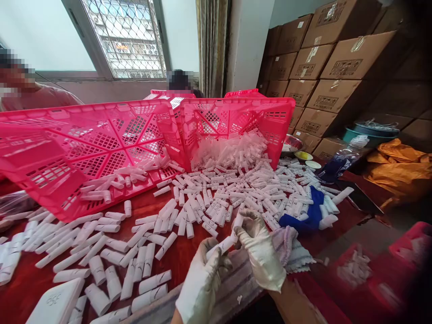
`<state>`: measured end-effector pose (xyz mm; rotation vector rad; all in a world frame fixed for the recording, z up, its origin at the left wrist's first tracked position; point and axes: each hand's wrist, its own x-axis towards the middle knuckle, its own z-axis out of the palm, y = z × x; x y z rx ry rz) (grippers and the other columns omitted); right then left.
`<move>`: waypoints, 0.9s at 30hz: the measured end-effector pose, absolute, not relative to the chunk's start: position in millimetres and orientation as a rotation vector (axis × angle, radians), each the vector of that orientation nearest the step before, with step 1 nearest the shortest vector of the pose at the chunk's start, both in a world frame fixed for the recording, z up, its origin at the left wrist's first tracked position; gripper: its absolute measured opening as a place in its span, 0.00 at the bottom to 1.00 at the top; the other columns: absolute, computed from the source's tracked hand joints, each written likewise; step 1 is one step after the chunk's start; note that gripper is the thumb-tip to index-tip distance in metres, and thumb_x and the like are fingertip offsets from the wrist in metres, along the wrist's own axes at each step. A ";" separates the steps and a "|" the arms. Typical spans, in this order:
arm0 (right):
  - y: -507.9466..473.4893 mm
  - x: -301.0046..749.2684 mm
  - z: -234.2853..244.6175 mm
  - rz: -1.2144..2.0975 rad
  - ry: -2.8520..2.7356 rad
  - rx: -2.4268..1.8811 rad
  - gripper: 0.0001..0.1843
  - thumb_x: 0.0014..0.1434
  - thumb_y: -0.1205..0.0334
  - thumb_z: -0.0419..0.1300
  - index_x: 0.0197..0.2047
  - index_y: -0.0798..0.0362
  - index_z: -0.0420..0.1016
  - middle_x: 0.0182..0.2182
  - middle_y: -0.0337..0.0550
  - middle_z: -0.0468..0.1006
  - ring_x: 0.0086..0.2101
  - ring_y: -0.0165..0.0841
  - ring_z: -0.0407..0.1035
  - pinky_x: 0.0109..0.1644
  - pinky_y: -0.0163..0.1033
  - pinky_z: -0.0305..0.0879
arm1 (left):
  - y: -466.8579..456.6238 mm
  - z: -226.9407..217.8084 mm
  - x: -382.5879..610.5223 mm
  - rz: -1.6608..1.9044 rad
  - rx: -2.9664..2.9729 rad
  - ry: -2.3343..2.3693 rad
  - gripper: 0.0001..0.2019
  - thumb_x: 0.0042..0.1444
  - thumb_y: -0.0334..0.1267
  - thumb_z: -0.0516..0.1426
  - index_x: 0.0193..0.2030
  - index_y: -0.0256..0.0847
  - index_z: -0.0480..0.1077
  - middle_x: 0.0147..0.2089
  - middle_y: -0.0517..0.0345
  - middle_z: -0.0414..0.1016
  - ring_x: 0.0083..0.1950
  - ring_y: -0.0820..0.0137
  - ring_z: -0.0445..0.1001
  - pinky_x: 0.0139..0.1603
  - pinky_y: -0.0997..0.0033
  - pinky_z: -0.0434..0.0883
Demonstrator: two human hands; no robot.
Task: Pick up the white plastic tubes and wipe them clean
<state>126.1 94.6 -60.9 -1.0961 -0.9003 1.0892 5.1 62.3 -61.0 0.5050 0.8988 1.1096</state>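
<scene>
My left hand (202,279), in a white glove with greyed fingertips, is closed on a short white plastic tube (221,247). Also gloved, my right hand (258,245) pinches another white piece (237,222) of similar tube shape. The two pieces meet end to end between my fingers; whether they are joined I cannot tell. Both hands are above a striped towel (232,279) along the table's near edge. Beyond them, many loose white tubes (216,202) with dark printed marks are heaped on the red tabletop (135,207).
Two pink plastic baskets (135,108) lie tipped toward me, tubes spilling out. At right are a blue cloth (303,220), a bottle (340,157) and stacked cartons (317,90). A white box (56,301) stands front left. Two people are behind the baskets. Pink containers (357,270) are lower right.
</scene>
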 end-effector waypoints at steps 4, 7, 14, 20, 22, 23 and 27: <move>90.2 128.3 -57.7 1.066 -0.909 -1.130 0.18 0.49 0.62 0.63 0.42 0.45 0.63 0.35 0.40 0.75 0.32 0.34 0.71 0.33 0.37 0.69 | 52.5 -63.7 5.2 0.993 0.688 1.041 0.22 0.47 0.56 0.61 0.37 0.40 0.64 0.20 0.71 0.58 0.18 0.81 0.55 0.20 0.79 0.52; 86.1 125.4 -55.0 1.022 -0.866 -1.125 0.17 0.48 0.61 0.65 0.40 0.46 0.63 0.31 0.38 0.75 0.30 0.33 0.71 0.34 0.38 0.68 | 46.5 -58.8 3.4 0.917 0.648 1.011 0.23 0.44 0.57 0.62 0.32 0.41 0.61 0.21 0.72 0.55 0.18 0.83 0.50 0.19 0.80 0.49; 76.0 118.9 -47.9 1.167 -0.958 -1.092 0.14 0.52 0.49 0.64 0.33 0.50 0.70 0.28 0.37 0.75 0.32 0.33 0.70 0.37 0.37 0.67 | 49.4 -41.6 1.0 0.665 0.348 0.604 0.26 0.44 0.63 0.59 0.27 0.43 0.56 0.15 0.77 0.41 0.14 0.85 0.32 0.13 0.81 0.38; 78.3 130.8 -47.3 1.166 -1.030 -1.075 0.13 0.51 0.50 0.65 0.33 0.50 0.73 0.30 0.40 0.74 0.34 0.34 0.68 0.39 0.37 0.67 | 50.7 -46.2 -10.7 0.670 0.409 0.678 0.27 0.45 0.66 0.56 0.30 0.40 0.62 0.15 0.76 0.45 0.13 0.85 0.34 0.14 0.81 0.39; 81.3 133.2 -46.2 1.242 -1.089 -1.099 0.14 0.51 0.49 0.65 0.31 0.50 0.73 0.26 0.37 0.71 0.30 0.32 0.66 0.34 0.35 0.65 | 49.6 -50.1 -10.8 0.658 0.475 0.735 0.27 0.47 0.67 0.53 0.29 0.41 0.61 0.16 0.75 0.45 0.14 0.84 0.35 0.14 0.80 0.39; 82.8 133.9 -44.9 1.273 -1.122 -1.128 0.15 0.50 0.48 0.64 0.30 0.51 0.72 0.24 0.36 0.69 0.28 0.30 0.64 0.32 0.34 0.63 | 49.8 -52.3 -10.1 0.683 0.535 0.799 0.27 0.47 0.66 0.53 0.29 0.41 0.61 0.16 0.74 0.46 0.14 0.83 0.37 0.14 0.80 0.41; 85.3 130.7 -34.7 1.312 -1.136 -1.211 0.19 0.48 0.44 0.64 0.25 0.52 0.68 0.20 0.32 0.62 0.22 0.27 0.55 0.26 0.33 0.55 | 53.7 -60.7 -4.3 0.920 0.894 1.182 0.23 0.45 0.60 0.60 0.25 0.40 0.63 0.22 0.67 0.58 0.22 0.78 0.54 0.22 0.79 0.54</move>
